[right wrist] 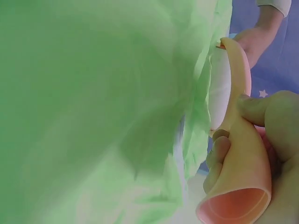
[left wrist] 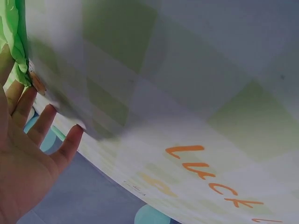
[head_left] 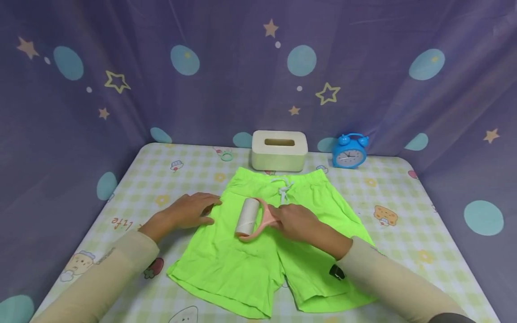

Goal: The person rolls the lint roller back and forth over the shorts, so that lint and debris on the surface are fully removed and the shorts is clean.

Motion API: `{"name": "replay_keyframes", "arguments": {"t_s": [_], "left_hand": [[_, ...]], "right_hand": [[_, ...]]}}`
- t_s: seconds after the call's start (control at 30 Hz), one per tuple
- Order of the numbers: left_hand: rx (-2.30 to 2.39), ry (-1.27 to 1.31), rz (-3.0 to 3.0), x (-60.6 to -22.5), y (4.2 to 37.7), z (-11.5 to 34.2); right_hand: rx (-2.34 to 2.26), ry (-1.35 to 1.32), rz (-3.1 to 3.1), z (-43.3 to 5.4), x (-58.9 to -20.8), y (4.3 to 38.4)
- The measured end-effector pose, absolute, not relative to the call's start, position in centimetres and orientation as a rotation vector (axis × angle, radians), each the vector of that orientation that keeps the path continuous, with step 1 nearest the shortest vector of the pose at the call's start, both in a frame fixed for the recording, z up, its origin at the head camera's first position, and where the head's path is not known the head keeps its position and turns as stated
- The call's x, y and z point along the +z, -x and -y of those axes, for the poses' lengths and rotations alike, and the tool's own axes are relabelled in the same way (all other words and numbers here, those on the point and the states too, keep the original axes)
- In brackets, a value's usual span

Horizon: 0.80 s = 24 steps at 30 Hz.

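Neon green shorts [head_left: 234, 264] lie spread flat on a checked tablecloth, white drawstring at the waistband. My right hand [head_left: 299, 223] grips the pink handle of a lint roller [head_left: 247, 217]. Its white roll lies against the shorts' left half, just below the waistband. In the right wrist view, thumb and fingers wrap the handle [right wrist: 245, 158], whose hollow end faces the camera. At the shorts' left edge is my left hand [head_left: 190, 211], its fingertips right at the fabric. The left wrist view has that hand's fingers [left wrist: 39, 123] spread and nearly straight.
Behind the waistband stands a pale tissue box [head_left: 278, 159] with a slot on top. A blue alarm clock [head_left: 349, 152] is to its right, near the table's back edge. A purple patterned curtain [head_left: 238, 80] hangs behind and beside the table.
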<state>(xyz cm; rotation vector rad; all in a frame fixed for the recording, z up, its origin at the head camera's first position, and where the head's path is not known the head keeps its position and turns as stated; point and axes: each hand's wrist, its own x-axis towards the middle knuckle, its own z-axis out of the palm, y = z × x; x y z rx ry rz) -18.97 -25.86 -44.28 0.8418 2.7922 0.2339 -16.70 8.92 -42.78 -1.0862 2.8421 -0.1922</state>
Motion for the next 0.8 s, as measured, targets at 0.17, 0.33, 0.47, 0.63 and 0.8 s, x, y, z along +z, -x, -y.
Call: {"name": "replay_keyframes", "arguments": {"t_s": [0.17,0.33,0.47,0.63,0.8], "left_hand": [[0.243,-0.852,-2.795,-44.3,19.0,25.8],[0.251,-0.815,-2.783,-44.4,19.0,25.8],[0.264,-0.803,-2.774,-44.5,19.0,25.8],[0.267,-0.801,-2.779,-44.5,18.8,25.9],[0.275,-0.804,-2.78,-44.4,18.7,25.9]], "right_hand": [[-0.214,1.076,-2.821,-11.1,-42.7,16.5],[-0.25,1.166,-2.846,-13.6,-43.1,16.2],[-0.277,1.195,-2.852,-15.5,-43.5,16.1],[-0.313,1.19,-2.822,-17.3,-43.3,16.1],[-0.319,1.193,-2.791,-18.1,-43.0,16.2]]}}
